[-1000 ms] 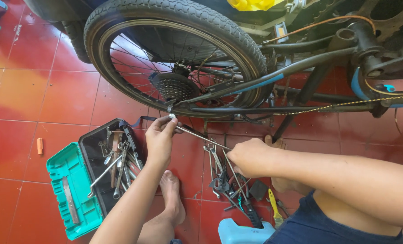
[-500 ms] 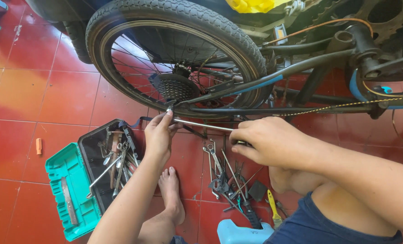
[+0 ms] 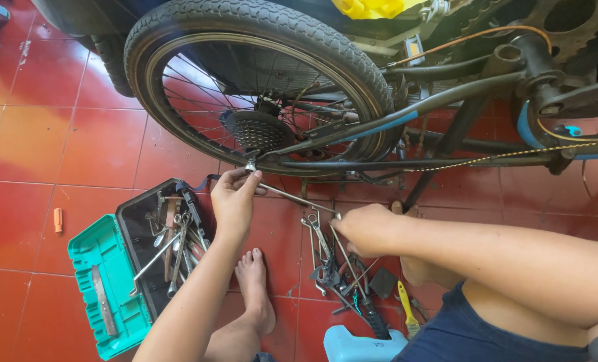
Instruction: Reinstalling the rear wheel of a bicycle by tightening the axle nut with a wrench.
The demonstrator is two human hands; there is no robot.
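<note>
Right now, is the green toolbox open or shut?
Open. The toolbox lies with its green lid flung aside, tools showing inside.

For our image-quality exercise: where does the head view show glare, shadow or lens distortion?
Head view: sunlight glares pale on the red floor tiles at left; the bicycle wheel throws shadow beneath it; wide-angle bending curves the tile lines; left hand and right hand look sharp.

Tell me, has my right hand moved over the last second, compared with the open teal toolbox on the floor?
Yes. The right hand has shifted left, toward the open teal toolbox, and slightly up toward the rear bicycle wheel.
</note>
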